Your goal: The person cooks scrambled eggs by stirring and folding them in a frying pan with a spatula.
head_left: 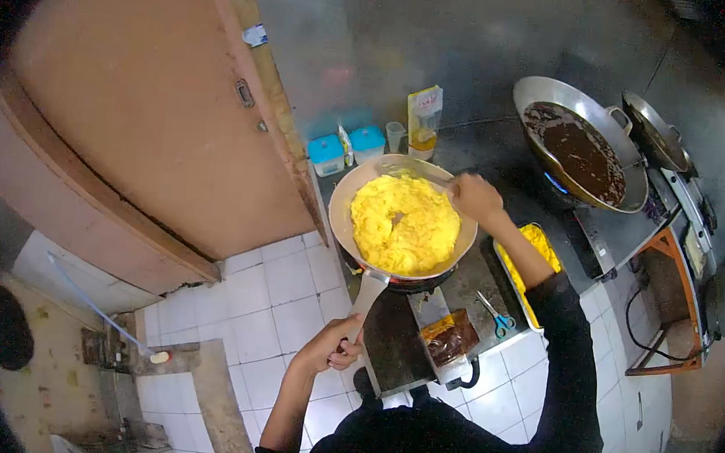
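A frying pan (340,212) with pale inner walls sits on a burner and holds a thick ring of soft yellow scrambled egg (414,231). My left hand (331,345) is closed around the pan's long handle (368,296), which points toward my body. Over the pan's far right rim, my right hand (477,199) grips a greyish spatula (435,179). Its tip reaches the egg's upper edge, and its exact shape is hard to make out. Beside my right forearm, partly covered by it, lies a tray (509,280) of yellow food.
Blue-handled scissors (504,325) and a dark brown packet (450,336) lie on the near counter. Blue-lidded tubs (327,153) and a standing pouch (425,115) are behind the pan. At right, a wok (621,133) of dark liquid stands over a lit blue flame (556,184).
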A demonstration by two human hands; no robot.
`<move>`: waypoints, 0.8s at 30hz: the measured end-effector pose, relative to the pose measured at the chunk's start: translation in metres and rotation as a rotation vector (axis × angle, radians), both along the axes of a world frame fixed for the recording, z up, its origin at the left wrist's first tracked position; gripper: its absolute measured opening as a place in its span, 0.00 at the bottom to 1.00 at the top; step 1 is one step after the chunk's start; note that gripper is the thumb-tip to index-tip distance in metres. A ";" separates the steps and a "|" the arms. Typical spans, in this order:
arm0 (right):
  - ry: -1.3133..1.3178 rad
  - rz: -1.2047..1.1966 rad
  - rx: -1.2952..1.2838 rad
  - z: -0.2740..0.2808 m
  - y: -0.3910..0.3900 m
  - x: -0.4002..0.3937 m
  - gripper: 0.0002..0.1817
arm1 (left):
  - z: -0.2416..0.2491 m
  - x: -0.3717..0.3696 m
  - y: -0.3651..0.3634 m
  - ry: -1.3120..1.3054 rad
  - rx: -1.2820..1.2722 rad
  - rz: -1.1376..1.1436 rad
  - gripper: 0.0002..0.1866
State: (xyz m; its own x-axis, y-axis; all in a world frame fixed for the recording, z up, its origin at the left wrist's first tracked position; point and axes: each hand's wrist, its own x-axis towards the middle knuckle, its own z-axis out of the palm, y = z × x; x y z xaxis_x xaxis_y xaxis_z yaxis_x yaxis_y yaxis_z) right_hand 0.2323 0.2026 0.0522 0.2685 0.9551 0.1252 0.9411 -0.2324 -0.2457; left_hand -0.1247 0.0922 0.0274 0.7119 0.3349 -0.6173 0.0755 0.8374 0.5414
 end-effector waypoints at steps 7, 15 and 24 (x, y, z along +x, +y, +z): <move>0.292 0.689 -0.728 0.054 0.123 -0.015 0.17 | -0.004 -0.020 0.028 0.059 -0.043 -0.117 0.20; 0.090 0.762 -0.930 0.108 0.074 -0.002 0.17 | -0.016 -0.030 0.045 0.045 -0.103 -0.111 0.19; -0.384 0.275 -0.188 0.066 -0.059 -0.039 0.06 | -0.010 -0.023 0.044 -0.036 -0.152 -0.121 0.20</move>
